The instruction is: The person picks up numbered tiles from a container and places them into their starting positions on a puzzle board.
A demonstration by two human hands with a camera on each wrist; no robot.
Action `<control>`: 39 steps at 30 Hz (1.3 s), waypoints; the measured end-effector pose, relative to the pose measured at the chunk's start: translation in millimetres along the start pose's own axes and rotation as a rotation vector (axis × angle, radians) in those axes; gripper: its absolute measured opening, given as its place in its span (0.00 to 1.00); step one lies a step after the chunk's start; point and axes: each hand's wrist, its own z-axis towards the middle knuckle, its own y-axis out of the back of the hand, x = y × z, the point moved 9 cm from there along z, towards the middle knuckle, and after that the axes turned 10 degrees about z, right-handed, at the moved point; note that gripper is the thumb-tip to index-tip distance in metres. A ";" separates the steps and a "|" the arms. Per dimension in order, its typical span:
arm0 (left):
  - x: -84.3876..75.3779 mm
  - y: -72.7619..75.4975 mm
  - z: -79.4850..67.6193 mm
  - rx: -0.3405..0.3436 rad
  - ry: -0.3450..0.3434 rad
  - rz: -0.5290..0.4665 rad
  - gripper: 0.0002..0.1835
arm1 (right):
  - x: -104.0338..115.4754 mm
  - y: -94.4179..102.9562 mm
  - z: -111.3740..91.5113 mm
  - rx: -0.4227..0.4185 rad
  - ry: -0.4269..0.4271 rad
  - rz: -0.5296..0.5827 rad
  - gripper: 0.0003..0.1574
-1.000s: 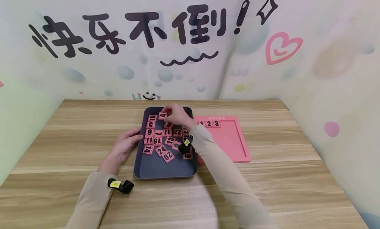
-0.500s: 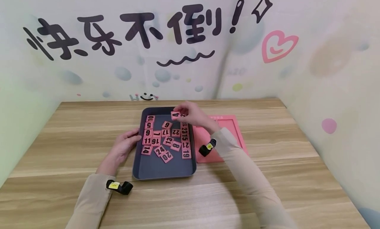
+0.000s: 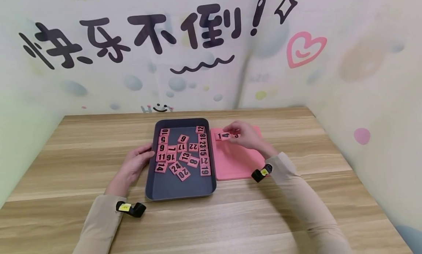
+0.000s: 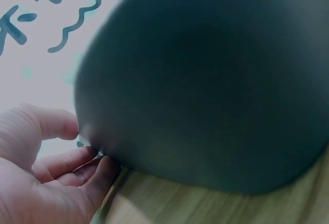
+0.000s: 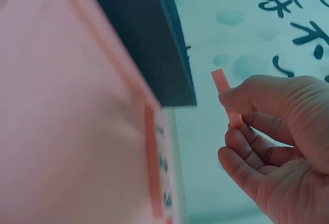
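My right hand [image 3: 248, 137] pinches a pink number tile marked 4 [image 3: 225, 136] between thumb and fingers. It hangs over the top row of the pink puzzle board [image 3: 230, 164]; tile 1 [image 3: 219, 136] shows beside it, and tile 3 is partly covered. In the right wrist view the held tile [image 5: 220, 80] appears edge-on, apart from the board. At the dark grey tray [image 3: 179, 191], my left hand [image 3: 134, 163] holds the left side. The left wrist view has the thumb and fingers [image 4: 105, 175] on the tray's edge; their tips are partly hidden.
Several loose number tiles lie in the tray, some lined up along its left and right walls, others scattered at varied angles, such as tile 24 [image 3: 176, 167]. The board adjoins the tray's right side. Both rest on a wooden table [image 3: 184, 224] before a printed wall [image 3: 132, 63].
My right hand has carried tile 4 from the tray's far end rightward, over the board's top row. The left hand has stayed at the tray's side. The head view has shifted slightly.
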 end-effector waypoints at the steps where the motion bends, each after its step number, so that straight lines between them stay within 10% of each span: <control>1: -0.2 0.1 -0.3 0.000 -0.001 -0.002 0.30 | -3.1 2.7 -3.6 -0.003 0.002 -0.004 0.20; 31: -0.2 1.2 1.7 -0.003 -0.009 -0.016 0.30 | -64.5 31.4 -39.4 -0.088 -0.243 -0.264 0.09; 39: 1.7 1.2 1.8 -0.002 -0.003 -0.015 0.30 | -66.9 33.8 -38.8 -0.129 -0.337 -0.291 0.28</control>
